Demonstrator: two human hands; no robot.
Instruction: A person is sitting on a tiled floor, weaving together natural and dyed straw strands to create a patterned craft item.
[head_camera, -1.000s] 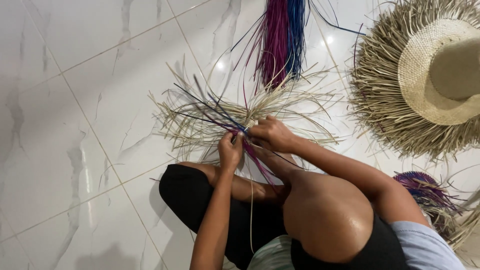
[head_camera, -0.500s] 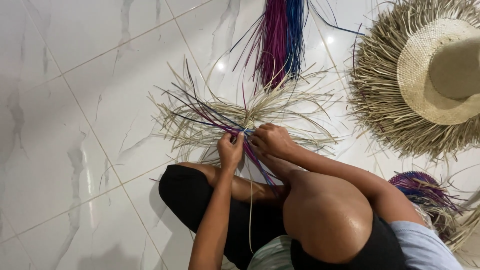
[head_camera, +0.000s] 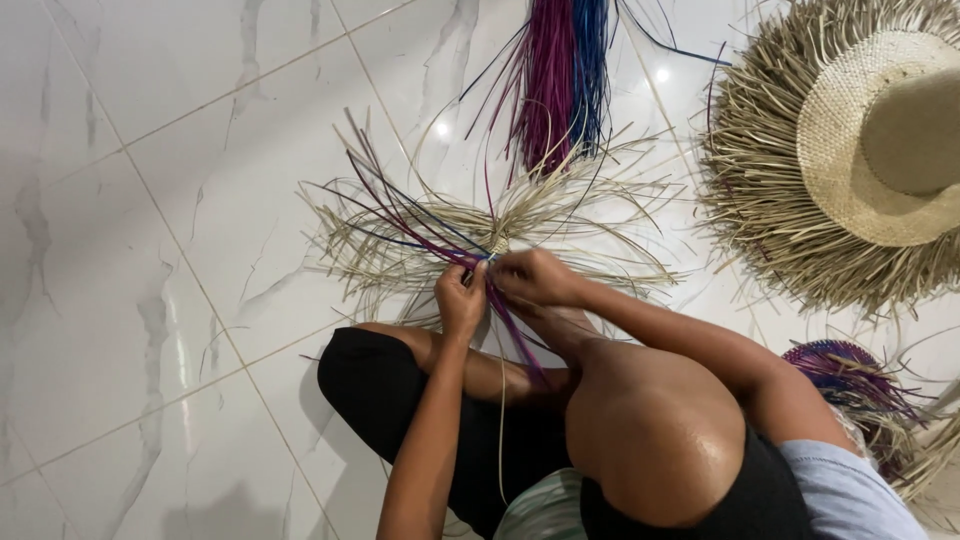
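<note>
Hands, 2, bare, meeting at centre of scene over a started straw weave.

- Left hand (head_camera: 461, 300): fingers curled shut, pinching purple/blue strands (head_camera: 420, 228) right at the woven knot; strands fan out far-left from the grip.
- Right hand (head_camera: 535, 277): fingers bent in, tips closed on strands at same spot, just right of left hand, nearly touching it. Exact strand it holds: can't tell, fingers hide it.
- Straw starter piece (head_camera: 500, 243): small woven centre w/ loose natural straw radiating all round, lying on floor just far of both hands, near the person's knee (head_camera: 650, 430).
- White marble-look tile floor (head_camera: 150, 250): bears everything.
- Dyed straw bundle (head_camera: 565, 70), magenta + blue: far centre, well apart from hands.
- Unfinished straw hat (head_camera: 880, 150): far right, crown done, brim ends loose & fringed.
- Purple/blue woven piece (head_camera: 845, 370): near right, beside the right arm, partly hidden.

Handling note (judgement): step looks like working coloured strands into the centre. Best done w/ the pinch kept tight against the knot so the weave doesn't slacken; one hand anchors, other leads a single strand over/under. Keep loose straws spread flat & apart, not crossed, so next strand is easy to pick. Pull evenly; dry straw may well crack if bent sharp.
</note>
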